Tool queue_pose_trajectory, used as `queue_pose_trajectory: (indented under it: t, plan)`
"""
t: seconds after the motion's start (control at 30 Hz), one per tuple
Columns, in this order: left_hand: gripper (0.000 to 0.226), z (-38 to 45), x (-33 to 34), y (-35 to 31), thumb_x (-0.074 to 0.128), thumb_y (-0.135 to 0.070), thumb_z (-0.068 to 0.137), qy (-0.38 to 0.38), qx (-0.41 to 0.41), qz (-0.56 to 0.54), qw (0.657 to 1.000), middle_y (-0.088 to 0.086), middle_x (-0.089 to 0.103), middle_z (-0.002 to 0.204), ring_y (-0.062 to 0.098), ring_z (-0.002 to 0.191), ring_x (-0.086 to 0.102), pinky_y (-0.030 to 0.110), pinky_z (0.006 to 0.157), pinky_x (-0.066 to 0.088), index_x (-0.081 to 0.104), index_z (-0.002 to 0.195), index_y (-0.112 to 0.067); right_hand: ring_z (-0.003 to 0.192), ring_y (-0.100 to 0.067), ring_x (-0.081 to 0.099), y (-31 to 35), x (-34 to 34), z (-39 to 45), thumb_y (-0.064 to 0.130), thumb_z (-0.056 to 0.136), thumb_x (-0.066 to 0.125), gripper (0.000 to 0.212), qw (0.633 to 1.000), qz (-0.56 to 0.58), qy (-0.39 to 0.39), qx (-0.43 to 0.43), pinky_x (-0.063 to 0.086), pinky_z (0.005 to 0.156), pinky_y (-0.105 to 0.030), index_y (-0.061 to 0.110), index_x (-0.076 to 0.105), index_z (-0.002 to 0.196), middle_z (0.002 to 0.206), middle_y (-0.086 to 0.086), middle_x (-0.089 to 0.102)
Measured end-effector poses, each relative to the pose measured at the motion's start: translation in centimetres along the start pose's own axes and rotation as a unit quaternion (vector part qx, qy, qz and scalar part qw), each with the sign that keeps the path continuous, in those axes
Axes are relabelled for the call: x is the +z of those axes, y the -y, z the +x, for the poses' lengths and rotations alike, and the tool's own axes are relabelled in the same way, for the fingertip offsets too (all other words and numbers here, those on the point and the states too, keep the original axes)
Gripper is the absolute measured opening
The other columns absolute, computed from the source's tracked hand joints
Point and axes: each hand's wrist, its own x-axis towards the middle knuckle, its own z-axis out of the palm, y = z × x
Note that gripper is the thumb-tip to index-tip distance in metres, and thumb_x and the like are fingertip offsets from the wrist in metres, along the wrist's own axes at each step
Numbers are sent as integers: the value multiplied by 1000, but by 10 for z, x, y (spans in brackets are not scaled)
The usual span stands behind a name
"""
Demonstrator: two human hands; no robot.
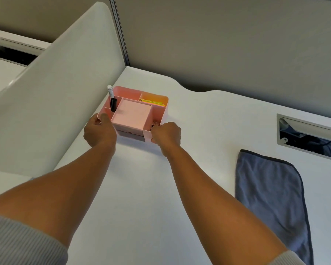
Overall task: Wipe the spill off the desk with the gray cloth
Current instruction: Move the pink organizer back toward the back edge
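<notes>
Both hands, left (pixel 99 131) & right (pixel 166 133), grip the organizer (pixel 132 113) ends; cloth (pixel 269 192) right of your grip looks soft, light, so pinch an edge.

Bare forearms, pushed-up grey ribbed sleeves (pixel 17 240)

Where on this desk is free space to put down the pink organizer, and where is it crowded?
Bare desk lies between the two forearms, and between the right hand and the gray cloth. Crowded: the left corner, where the pink organizer, gripped by the left hand too, sits beside the divider panel.
</notes>
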Motion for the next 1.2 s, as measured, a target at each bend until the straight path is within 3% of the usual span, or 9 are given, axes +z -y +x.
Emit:
queue_pose_trajectory:
  t: [0.1, 0.2, 0.43, 0.6, 0.77, 1.07, 1.2]
  plan:
    - [11, 7, -3, -6, 60, -32, 86, 4, -28, 2, 1000, -13, 66, 82, 10, 73, 63, 23, 66, 50, 69, 92, -29, 106, -30, 67, 0, 1, 1, 23, 88, 68, 39, 1000, -4, 0, -9, 58, 92, -43, 11, 62, 125, 122, -8, 67]
    - [6, 10, -8, -16, 62, -26, 82, -2, -53, 7, 999, -16, 62, 73, 8, 66, 60, 20, 55, 45, 67, 81, -27, 106, -31, 66, 1, 1, 2, 24, 90, 66, 37, 1000, -14, -15, -21, 57, 93, -43, 11, 63, 125, 123, -9, 67]
    - [6, -1, -2, -38, 65, -24, 74, 44, -16, 20, 999, -12, 66, 72, 12, 61, 62, 23, 55, 48, 71, 76, -24, 105, -31, 66, 6, -24, 9, 25, 94, 59, 31, 997, -34, -60, -43, 56, 87, -38, 8, 67, 118, 119, -10, 68]
    - [8, -32, 28, -61, 68, -22, 73, 92, 7, 0, 996, -15, 68, 71, 8, 63, 64, 22, 54, 49, 69, 66, -26, 94, -31, 69, 4, -72, 25, 20, 91, 59, 23, 994, -42, -98, -38, 59, 80, -37, 6, 71, 103, 105, -12, 73]
    - [15, -78, 66, -75, 69, -22, 73, 142, 7, -1, 990, -9, 65, 61, 11, 54, 59, 18, 45, 43, 66, 59, -22, 81, -28, 67, -7, -134, 45, 18, 87, 64, 7, 985, -86, -145, -40, 47, 64, -30, 12, 65, 84, 96, -9, 73]
    - [12, -156, 132, -91, 70, -24, 78, 221, 28, 12, 975, -6, 66, 64, 14, 58, 60, 18, 47, 41, 69, 66, -24, 76, -24, 61, -40, -229, 73, 20, 91, 64, 9, 972, -95, -217, -7, 50, 68, -31, 14, 62, 85, 95, -7, 71]
    - [11, -184, 157, -93, 70, -24, 79, 241, 23, 21, 970, -3, 68, 69, 15, 64, 63, 19, 50, 45, 69, 68, -24, 69, -22, 57, -51, -265, 79, 14, 88, 62, 7, 968, -111, -226, 5, 41, 55, -26, 12, 62, 82, 87, -6, 67]
